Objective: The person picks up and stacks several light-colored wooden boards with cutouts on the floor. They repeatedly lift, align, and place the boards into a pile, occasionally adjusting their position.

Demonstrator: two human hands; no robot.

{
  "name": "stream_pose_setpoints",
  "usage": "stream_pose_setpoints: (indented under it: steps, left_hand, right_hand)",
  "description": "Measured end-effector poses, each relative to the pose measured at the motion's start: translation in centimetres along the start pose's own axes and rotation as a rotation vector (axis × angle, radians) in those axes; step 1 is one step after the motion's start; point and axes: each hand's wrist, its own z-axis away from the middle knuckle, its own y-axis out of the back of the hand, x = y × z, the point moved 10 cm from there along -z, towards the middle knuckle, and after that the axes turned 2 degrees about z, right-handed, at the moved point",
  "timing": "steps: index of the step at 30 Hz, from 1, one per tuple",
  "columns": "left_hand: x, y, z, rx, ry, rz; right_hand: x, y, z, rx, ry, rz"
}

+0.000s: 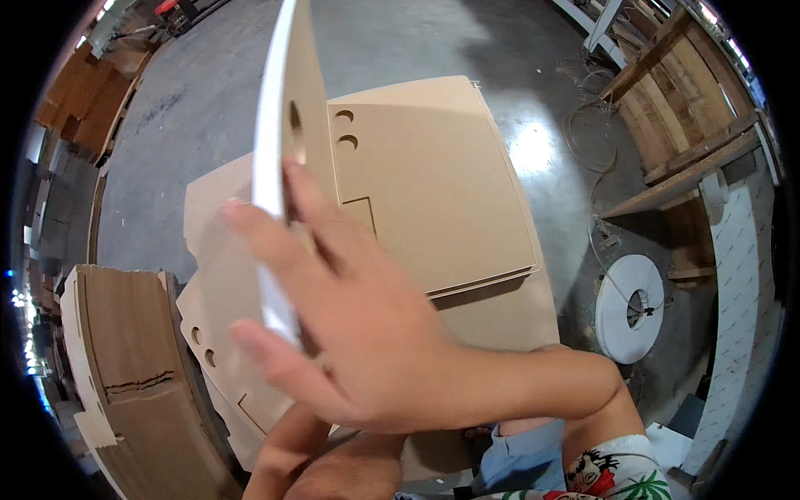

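Note:
A tan flat panel (305,67) with a white edge stands on end, tilted nearly edge-on, with a round hole near its middle. My right hand (358,300) reaches across from the right and is closed around its edge, fingers on both faces. My left forearm (287,446) comes in from the lower edge; its hand is hidden behind my right hand and the panel. Beyond lies a stack of similar tan panels (433,183) with round cutouts and a rectangular groove. Another tan panel (229,387) with two round holes lies at the lower left.
A curved brown cardboard-like piece (137,358), torn across, stands at the left. On the right, a white reel (612,325) with a thin cord sits on the grey floor (200,92). A wooden crate (667,108) and a long white strip (737,267) line the right side.

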Motion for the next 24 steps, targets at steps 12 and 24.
stream_pose_setpoints:
  steps: [12, 24]
  left_hand:
    - [1.6, -1.1, 2.2, 0.088, -0.049, -0.062]
    - [1.1, -2.3, 2.6, 0.093, -0.091, -0.078]
  right_hand:
    - [12.9, 15.1, 10.2, 0.446, -0.72, -0.375]
    - [38.2, 18.9, 26.2, 0.603, -1.331, -0.486]
